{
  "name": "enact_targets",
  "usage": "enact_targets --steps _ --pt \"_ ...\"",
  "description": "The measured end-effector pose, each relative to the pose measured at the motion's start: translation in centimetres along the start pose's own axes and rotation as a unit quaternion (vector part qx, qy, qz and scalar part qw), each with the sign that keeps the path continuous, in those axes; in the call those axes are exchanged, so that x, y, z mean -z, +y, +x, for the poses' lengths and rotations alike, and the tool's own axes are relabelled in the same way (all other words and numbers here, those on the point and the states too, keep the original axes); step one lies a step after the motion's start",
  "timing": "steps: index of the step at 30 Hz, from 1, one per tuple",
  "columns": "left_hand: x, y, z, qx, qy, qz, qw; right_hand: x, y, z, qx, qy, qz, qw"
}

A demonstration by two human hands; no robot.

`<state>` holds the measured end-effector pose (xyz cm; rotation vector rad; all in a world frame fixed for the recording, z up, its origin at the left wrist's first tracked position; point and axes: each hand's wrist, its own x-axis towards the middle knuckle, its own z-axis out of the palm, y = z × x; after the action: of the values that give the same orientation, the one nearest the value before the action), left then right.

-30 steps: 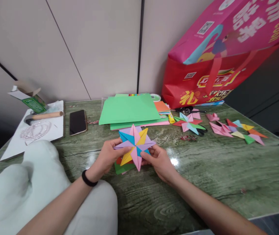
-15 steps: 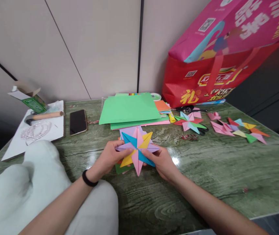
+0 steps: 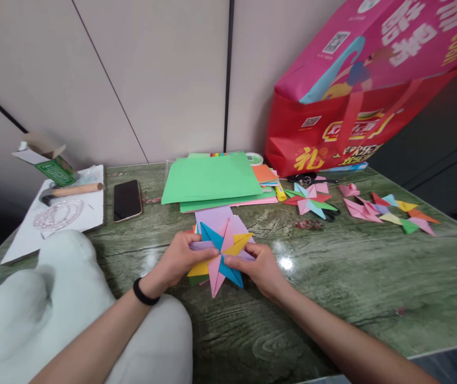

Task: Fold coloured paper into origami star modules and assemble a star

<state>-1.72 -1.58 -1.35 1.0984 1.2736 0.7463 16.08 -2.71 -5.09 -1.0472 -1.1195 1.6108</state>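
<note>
Between my hands is a folded paper star [image 3: 228,245] with pink, yellow, blue and lilac points. My left hand [image 3: 180,260] pinches its left side, thumb on top near the centre. On the opposite side my right hand [image 3: 261,266] grips a lilac point, its thumb also close to the middle. The fingers underneath are mostly hidden by the paper. Behind and below the star lie lilac paper sheets [image 3: 214,214] on the table, partly covered by the star and my hands.
Green paper sheets [image 3: 212,178] are stacked at the back. Right of them lie a multicoloured paper star [image 3: 310,201], scissors [image 3: 308,178] and a ring-shaped paper star [image 3: 407,213]. A red bag [image 3: 292,138] stands behind. A phone [image 3: 127,200] and a hammer [image 3: 76,189] lie left.
The paper star has come slightly down and toward me, turning a little clockwise. Both hands have kept hold of it, and more of the lilac sheet behind shows.
</note>
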Motion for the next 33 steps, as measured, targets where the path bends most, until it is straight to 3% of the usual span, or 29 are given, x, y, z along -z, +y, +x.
enact_targets --steps 3,6,9,11,16,19,28,33 --pt "0.0 0.1 0.0 -0.005 0.001 0.031 1.000 -0.1 0.0 0.0 -0.004 -0.002 -0.007 1.000" --pt "-0.1 0.4 0.0 -0.034 0.000 -0.004 0.999 -0.3 0.1 0.2 0.000 0.007 0.015 1.000" --pt "-0.2 0.6 0.2 -0.067 0.075 -0.020 0.995 -0.5 0.2 0.4 0.015 0.031 0.042 0.999" --pt "-0.2 0.6 0.3 -0.063 0.090 -0.033 0.993 -0.5 0.2 0.5 0.026 0.047 0.047 0.997" --pt "-0.2 0.0 0.3 0.008 -0.039 0.031 0.999 -0.6 0.4 0.5 0.041 0.060 0.022 0.997" --pt "-0.4 -0.2 0.2 0.004 -0.048 0.069 0.996 -0.7 0.6 0.5 0.029 0.061 -0.017 0.998" --pt "-0.5 -0.2 0.0 0.021 -0.073 -0.001 0.997 -0.2 1.0 0.6 0.048 0.064 -0.128 0.988" --pt "-0.6 -0.1 -0.1 0.024 -0.079 -0.002 0.997 -0.5 0.4 0.8 0.080 0.094 -0.002 0.992"
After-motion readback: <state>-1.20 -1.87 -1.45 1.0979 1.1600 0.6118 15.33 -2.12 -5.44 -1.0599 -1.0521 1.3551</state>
